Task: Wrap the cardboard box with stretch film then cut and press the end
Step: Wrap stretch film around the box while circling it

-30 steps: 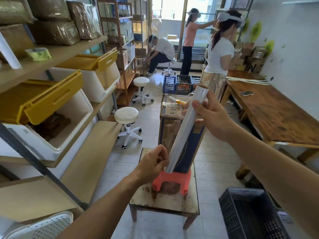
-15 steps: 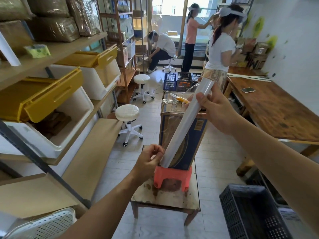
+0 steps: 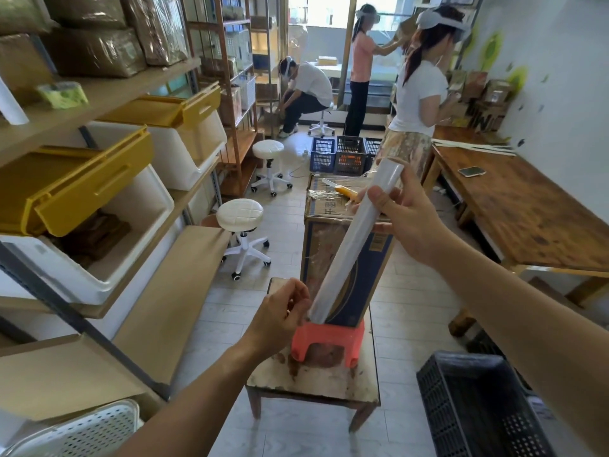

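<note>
The tall cardboard box [image 3: 342, 258] stands upright on a red plastic stool [image 3: 329, 338], which sits on a small worn wooden table [image 3: 313, 384]. A stretch film roll [image 3: 356, 239] leans tilted across the box's near face. The right hand [image 3: 408, 219] grasps its upper end; the left hand [image 3: 280, 318] pinches at its lower end. A yellow-handled cutter [image 3: 342, 191] lies on the box top.

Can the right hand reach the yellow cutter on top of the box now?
Probably not yet: the right hand grips the film roll. The yellow cutter lies uncovered on the box, just beyond it.
</note>
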Demonstrator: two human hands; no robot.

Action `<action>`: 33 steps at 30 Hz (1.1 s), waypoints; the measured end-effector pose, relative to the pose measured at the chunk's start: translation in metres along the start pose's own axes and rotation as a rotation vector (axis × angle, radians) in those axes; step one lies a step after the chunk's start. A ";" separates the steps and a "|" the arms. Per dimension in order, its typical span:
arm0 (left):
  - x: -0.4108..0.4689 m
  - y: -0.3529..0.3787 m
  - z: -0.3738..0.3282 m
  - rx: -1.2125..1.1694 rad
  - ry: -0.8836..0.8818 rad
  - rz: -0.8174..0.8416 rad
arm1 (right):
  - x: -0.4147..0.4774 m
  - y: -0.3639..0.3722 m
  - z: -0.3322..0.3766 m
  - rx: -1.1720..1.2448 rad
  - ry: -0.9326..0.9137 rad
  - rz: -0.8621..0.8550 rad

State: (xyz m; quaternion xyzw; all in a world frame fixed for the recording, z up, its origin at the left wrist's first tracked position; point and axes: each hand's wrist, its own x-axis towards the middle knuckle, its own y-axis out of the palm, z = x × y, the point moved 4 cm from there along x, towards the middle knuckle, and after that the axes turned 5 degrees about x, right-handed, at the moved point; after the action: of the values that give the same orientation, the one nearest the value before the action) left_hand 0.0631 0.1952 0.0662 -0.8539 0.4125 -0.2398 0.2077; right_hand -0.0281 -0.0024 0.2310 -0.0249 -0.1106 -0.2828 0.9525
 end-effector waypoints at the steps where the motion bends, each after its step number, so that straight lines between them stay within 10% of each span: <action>1: 0.002 0.002 0.002 0.043 -0.006 0.080 | 0.001 0.001 0.001 -0.038 -0.014 0.011; 10: 0.073 -0.017 -0.066 -0.432 -0.117 -0.002 | 0.006 0.009 -0.005 -0.140 -0.010 0.126; 20: 0.102 -0.033 -0.062 -0.238 -0.034 -0.021 | 0.004 0.002 -0.036 -0.208 0.126 0.352; 33: 0.109 -0.059 -0.022 -0.315 -0.047 -0.228 | 0.014 0.040 -0.074 0.065 0.144 0.094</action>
State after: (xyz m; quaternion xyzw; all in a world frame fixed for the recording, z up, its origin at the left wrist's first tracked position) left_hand 0.1452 0.1377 0.1422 -0.9224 0.3406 -0.1743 0.0526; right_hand 0.0195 0.0151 0.1628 0.0210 -0.0497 -0.2349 0.9705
